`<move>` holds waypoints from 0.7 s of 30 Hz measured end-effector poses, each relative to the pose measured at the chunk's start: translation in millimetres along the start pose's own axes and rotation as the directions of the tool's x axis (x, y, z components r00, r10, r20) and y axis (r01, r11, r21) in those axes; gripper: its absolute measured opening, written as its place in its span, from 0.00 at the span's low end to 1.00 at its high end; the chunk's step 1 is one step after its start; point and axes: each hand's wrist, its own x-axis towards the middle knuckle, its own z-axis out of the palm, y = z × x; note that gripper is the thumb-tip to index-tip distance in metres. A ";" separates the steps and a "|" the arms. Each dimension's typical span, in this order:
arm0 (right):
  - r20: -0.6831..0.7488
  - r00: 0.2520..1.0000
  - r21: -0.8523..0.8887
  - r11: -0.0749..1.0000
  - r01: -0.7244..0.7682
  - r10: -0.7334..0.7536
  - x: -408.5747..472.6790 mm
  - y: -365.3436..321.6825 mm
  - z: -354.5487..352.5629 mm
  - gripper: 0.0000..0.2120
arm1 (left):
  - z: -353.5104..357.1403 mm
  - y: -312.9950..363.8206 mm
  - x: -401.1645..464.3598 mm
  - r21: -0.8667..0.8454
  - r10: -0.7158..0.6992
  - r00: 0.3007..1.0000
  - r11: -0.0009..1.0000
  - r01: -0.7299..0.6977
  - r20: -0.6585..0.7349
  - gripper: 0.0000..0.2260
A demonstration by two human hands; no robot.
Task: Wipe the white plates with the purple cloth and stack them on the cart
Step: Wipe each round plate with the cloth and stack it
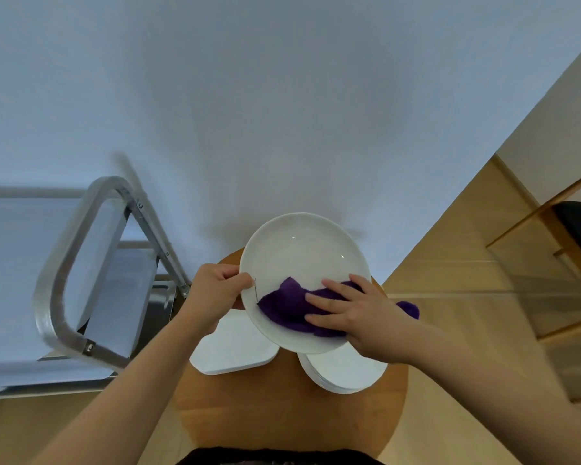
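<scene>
Left hand [219, 290]: pinching the round plate [302, 263] rim, keeping it tilted up for wiping.
Right hand [356, 313]: fingers spread, pressing the purple cloth [289, 303] flat on the plate.

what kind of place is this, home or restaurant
Probably a dining or restaurant-style room, though a home is possible: a metal service cart beside a round wooden table, a stack of white plates on it, and a wooden chair on a pale wood floor.
</scene>
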 end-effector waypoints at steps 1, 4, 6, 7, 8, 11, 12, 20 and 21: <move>-0.027 0.999 -0.045 0.999 -0.027 0.026 0.3 1.8 3.0 0.31 | -0.5 -1.3 0.1 -0.003 0.003 1.000 1.000 -0.003 -0.002 0.09; -0.094 0.982 -0.084 0.982 -0.170 0.162 4.3 0.6 14.8 0.33 | 2.4 -7.7 -2.0 -0.006 0.005 0.999 1.000 -0.005 -0.035 0.09; -0.132 0.945 -0.094 0.945 -0.313 0.299 8.2 -2.6 19.5 0.32 | 6.1 -13.4 -3.3 -0.031 -0.025 0.995 0.999 0.022 -0.093 0.09; -0.165 0.915 -0.069 0.921 -0.383 0.368 8.4 -3.7 21.1 0.32 | 7.7 -16.0 -3.8 -0.050 -0.042 0.990 0.998 0.036 -0.131 0.10; -0.203 0.882 -0.010 0.900 -0.437 0.426 7.0 -3.6 23.1 0.32 | 8.9 -17.8 -3.9 -0.071 -0.057 0.983 0.996 0.046 -0.172 0.10; -0.298 0.829 0.316 0.868 -0.383 0.474 -4.5 -9.8 30.2 0.38 | 9.9 -23.3 -4.2 -0.138 -0.107 0.948 0.988 0.068 -0.301 0.12; -0.295 0.814 0.515 0.801 -0.306 0.501 -7.5 -17.2 28.2 0.40 | 10.5 -25.5 -4.8 -0.164 -0.128 0.934 0.984 0.076 -0.334 0.13; 0.265 0.522 0.918 -0.377 0.121 0.811 16.4 -26.0 16.4 0.24 | 25.4 -20.5 -12.8 -0.072 0.053 0.927 0.994 -0.085 -0.370 0.18; 0.319 0.547 0.873 -0.465 0.148 0.774 19.5 -26.6 16.8 0.26 | 26.3 -18.3 -12.0 -0.058 0.066 0.934 0.994 -0.092 -0.352 0.20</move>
